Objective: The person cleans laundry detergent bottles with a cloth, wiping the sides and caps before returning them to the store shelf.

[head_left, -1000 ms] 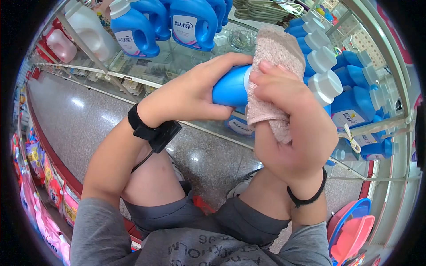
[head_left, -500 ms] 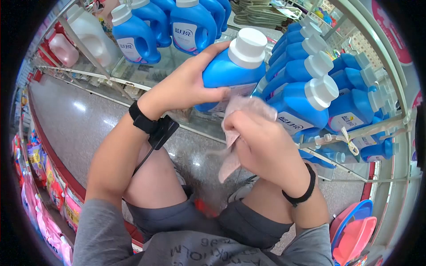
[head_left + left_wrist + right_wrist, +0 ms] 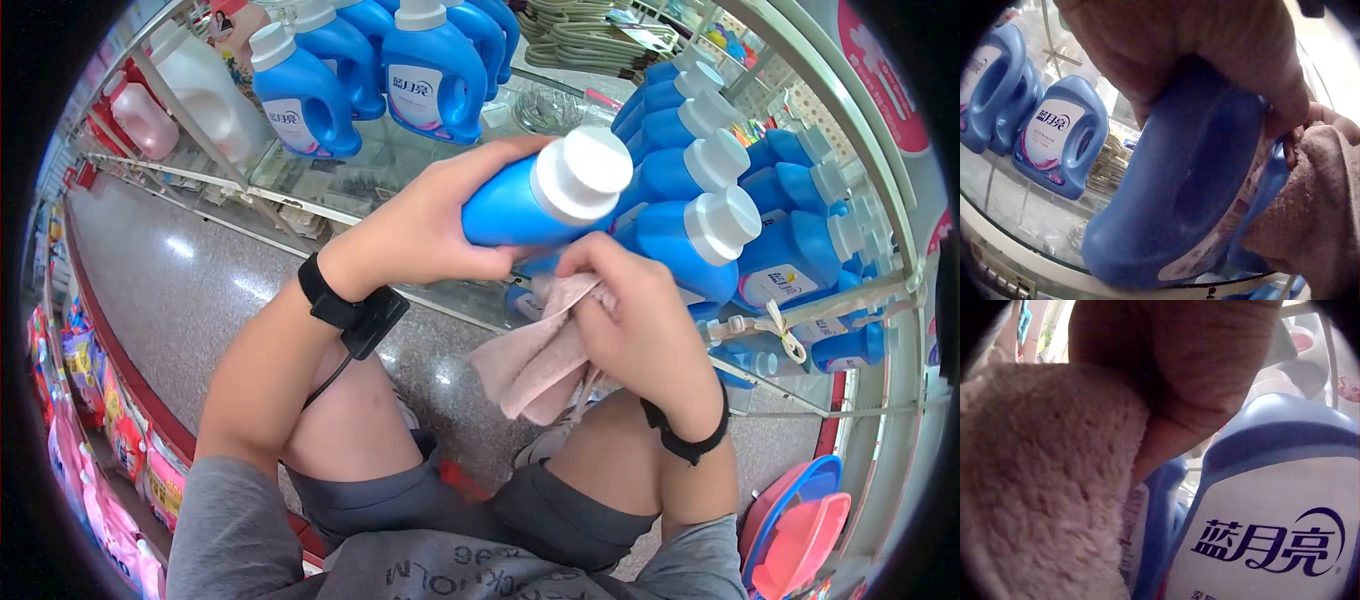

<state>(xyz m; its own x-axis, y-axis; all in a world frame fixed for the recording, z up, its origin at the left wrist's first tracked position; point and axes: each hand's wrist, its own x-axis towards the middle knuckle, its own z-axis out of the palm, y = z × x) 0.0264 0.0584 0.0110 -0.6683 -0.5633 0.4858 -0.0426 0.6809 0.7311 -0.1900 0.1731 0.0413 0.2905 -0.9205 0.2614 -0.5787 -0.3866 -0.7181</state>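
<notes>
My left hand (image 3: 430, 220) grips a blue detergent bottle (image 3: 510, 210) with a white cap (image 3: 585, 175), thumb on the near side and fingers over the far side. The bottle is tilted, its cap toward the right; in the left wrist view its blue body (image 3: 1172, 181) slants over the glass shelf. A pink cloth (image 3: 535, 360) hangs folded from my right hand (image 3: 640, 330), which holds it bunched just below the bottle. The cloth's fuzzy face (image 3: 1047, 481) fills the left of the right wrist view, beside a labelled blue bottle (image 3: 1272, 506).
A row of blue bottles (image 3: 690, 240) with white caps stands on the right of the glass shelf (image 3: 400, 140). More blue bottles (image 3: 430, 85) stand at the back, near some hangers (image 3: 590, 40). A metal rail (image 3: 860, 290) crosses at right; basins (image 3: 800, 530) lie low there.
My right hand and the cloth have come off the bottle's cap and moved down toward me. The left hand keeps holding the bottle, which has turned and tipped.
</notes>
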